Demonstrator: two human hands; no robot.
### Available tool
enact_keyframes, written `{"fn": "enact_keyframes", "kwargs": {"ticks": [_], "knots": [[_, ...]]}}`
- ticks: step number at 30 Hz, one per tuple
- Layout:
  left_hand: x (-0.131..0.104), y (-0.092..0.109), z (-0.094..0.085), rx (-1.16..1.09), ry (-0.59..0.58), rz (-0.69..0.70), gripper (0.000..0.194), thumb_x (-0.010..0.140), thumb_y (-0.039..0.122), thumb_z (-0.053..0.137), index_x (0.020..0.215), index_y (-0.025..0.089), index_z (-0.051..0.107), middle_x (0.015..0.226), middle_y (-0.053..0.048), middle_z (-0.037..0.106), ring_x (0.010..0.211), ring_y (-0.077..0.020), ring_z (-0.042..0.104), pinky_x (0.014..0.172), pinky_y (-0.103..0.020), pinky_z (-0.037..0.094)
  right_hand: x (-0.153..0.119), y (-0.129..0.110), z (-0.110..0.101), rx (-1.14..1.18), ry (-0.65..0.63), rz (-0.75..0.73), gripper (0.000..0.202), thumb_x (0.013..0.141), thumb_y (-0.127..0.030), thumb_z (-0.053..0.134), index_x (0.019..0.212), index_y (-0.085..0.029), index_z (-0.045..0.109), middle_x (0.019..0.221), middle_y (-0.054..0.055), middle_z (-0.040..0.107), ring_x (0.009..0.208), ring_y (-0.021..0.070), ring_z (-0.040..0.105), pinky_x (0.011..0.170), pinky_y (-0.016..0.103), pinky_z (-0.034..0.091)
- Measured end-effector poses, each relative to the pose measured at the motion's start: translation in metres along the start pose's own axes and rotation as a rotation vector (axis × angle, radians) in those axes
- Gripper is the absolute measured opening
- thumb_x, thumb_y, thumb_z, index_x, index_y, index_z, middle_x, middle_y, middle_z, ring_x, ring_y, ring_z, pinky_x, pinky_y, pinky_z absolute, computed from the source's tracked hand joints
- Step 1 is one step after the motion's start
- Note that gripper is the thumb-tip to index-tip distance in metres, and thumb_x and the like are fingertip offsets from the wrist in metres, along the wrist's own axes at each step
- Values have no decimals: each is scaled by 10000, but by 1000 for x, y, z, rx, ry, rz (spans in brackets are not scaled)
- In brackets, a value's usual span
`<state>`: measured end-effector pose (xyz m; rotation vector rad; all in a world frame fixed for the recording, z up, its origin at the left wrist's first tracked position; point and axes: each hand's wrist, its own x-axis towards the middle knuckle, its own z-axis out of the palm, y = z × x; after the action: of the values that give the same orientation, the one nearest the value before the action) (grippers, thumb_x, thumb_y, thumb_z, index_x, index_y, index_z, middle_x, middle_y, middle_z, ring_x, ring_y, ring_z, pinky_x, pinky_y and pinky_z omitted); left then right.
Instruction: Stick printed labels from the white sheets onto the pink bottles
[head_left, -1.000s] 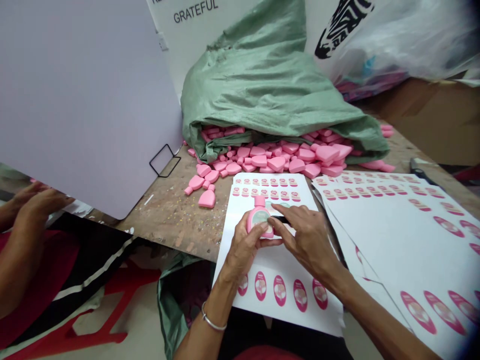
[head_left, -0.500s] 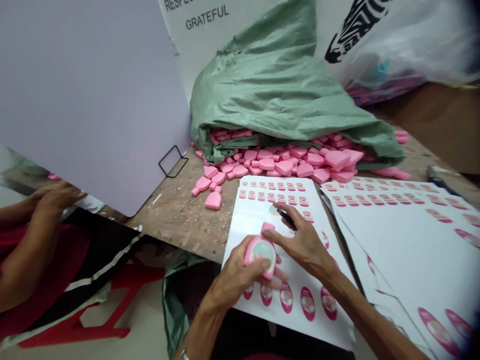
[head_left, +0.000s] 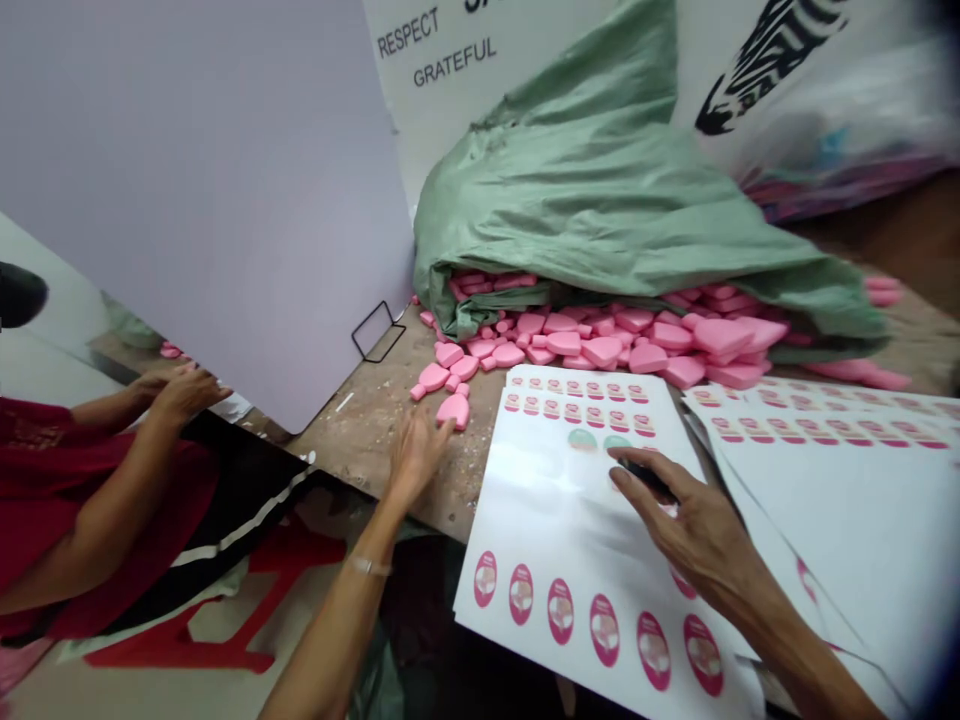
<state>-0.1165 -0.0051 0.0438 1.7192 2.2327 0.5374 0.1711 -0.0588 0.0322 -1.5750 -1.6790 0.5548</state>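
Note:
My left hand is over the wooden table at the near side of a pink bottle-shaped piece, its fingertips at the piece and its fingers apart. Over the sticker sheet is my right hand, closed on a dark slim tool. Its thumb and forefinger point at the round green stickers. Pink oval stickers line the near edge of the sheet, and small pink labels run in rows across its far end.
Many pink pieces spill from a green sack at the back. More sticker sheets lie on the right. A pale panel and black wire stand are on the left. Another person's hands are beyond the panel.
My left hand has moved left, off the labelled pink piece it held, to another on the table. The labelled piece is out of sight. My right hand stays over the sheet, and the view has shifted.

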Motion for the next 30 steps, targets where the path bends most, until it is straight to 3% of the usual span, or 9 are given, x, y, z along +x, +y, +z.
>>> {"fn": "enact_keyframes", "kwargs": {"ticks": [3, 7, 10, 12, 13, 16, 18, 23, 30], "knots": [[51, 24, 25, 13, -27, -16, 354, 772, 396, 580, 959, 99, 623, 1059, -237, 640, 1030, -354, 583, 824, -410, 430, -1, 20, -19, -85, 60, 82, 460, 809, -576, 510, 1081, -221, 616, 931, 76, 675, 752, 208, 631, 651, 326, 497], [63, 33, 35, 7, -54, 29, 371, 737, 349, 629, 1014, 103, 598, 1021, -217, 667, 987, -352, 612, 794, -389, 437, -2, 56, -34, -150, 56, 199, 445, 843, -561, 452, 1081, -213, 594, 858, 64, 663, 718, 198, 615, 652, 325, 481], [41, 43, 30, -9, 29, 63, 421, 793, 331, 565, 1148, 108, 530, 1087, -213, 646, 1007, -335, 609, 806, -387, 440, 3, 71, -29, -187, 13, 199, 350, 881, -498, 412, 986, -210, 580, 843, 57, 656, 712, 195, 601, 646, 320, 452], [17, 58, 30, -222, 25, 83, 406, 807, 359, 552, 1148, 141, 539, 1034, -169, 667, 925, -298, 641, 770, -369, 467, 7, 73, -23, -236, -12, 142, 271, 889, -438, 421, 921, -211, 567, 815, 44, 650, 721, 194, 592, 672, 324, 428], [4, 67, 33, -411, -39, 86, 393, 794, 387, 572, 1115, 159, 564, 987, -140, 679, 860, -272, 657, 737, -353, 484, 10, 72, -20, -269, -18, 99, 235, 889, -405, 430, 901, -211, 563, 803, 38, 647, 729, 195, 586, 693, 330, 414], [-36, 98, 53, -1013, -506, 20, 402, 706, 415, 680, 987, 137, 606, 881, -102, 670, 694, -217, 677, 633, -313, 522, 14, 68, -14, -395, -7, -41, 164, 881, -321, 453, 872, -204, 567, 823, 36, 652, 793, 204, 572, 746, 348, 360], [-55, 115, 70, -1184, -636, -38, 389, 671, 376, 722, 940, 129, 589, 865, -80, 642, 650, -199, 681, 601, -289, 528, 14, 67, -12, -488, 7, -110, 158, 883, -302, 462, 868, -198, 580, 843, 43, 655, 828, 210, 564, 750, 350, 327], [-69, 129, 100, -1193, -608, -54, 378, 704, 412, 701, 904, 132, 547, 779, -35, 585, 614, -203, 686, 529, -251, 518, 9, 70, -10, -596, 15, -190, 182, 900, -285, 449, 855, -180, 591, 797, 54, 639, 805, 200, 553, 723, 332, 292], [-69, 125, 106, -1135, -595, 3, 364, 774, 424, 633, 965, 133, 528, 785, -34, 579, 611, -195, 691, 534, -247, 532, 10, 72, -8, -451, 4, -133, 160, 863, -298, 475, 789, -195, 573, 745, 33, 645, 720, 180, 558, 682, 304, 310]]}}
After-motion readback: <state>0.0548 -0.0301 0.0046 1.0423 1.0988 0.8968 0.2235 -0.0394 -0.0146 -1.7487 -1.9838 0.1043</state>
